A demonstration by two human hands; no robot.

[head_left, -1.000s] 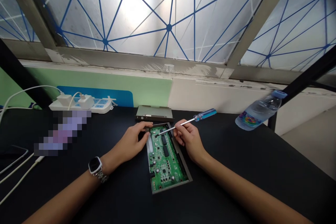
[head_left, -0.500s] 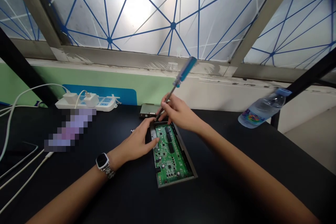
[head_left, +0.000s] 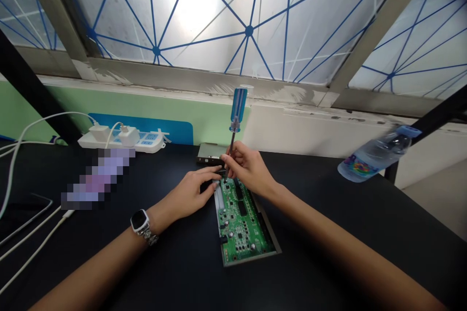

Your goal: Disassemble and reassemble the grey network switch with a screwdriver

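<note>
A green circuit board (head_left: 237, 226) lies in a shallow metal tray (head_left: 276, 243) on the black table. My right hand (head_left: 248, 165) pinches the shaft of a screwdriver (head_left: 239, 107) with a clear blue handle. It stands nearly upright, its tip down at the board's far left corner. Whether the tip sits in a screw is too small to tell. My left hand (head_left: 189, 192) has its fingers stretched out, with fingertips and thumb touching the tray's far left corner. A watch (head_left: 139, 222) is on the left wrist.
Behind the board lies a flat metal box (head_left: 209, 153). A white power strip (head_left: 148, 143) with chargers and cables stands at the back left, near a blurred-out object (head_left: 98, 180). A water bottle (head_left: 375, 155) leans at the right. Windows rise behind the table.
The screwdriver has swung from leaning right to nearly upright, and its tip has moved from the tray's far edge onto the board. My left fingers have loosened and drawn back slightly.
</note>
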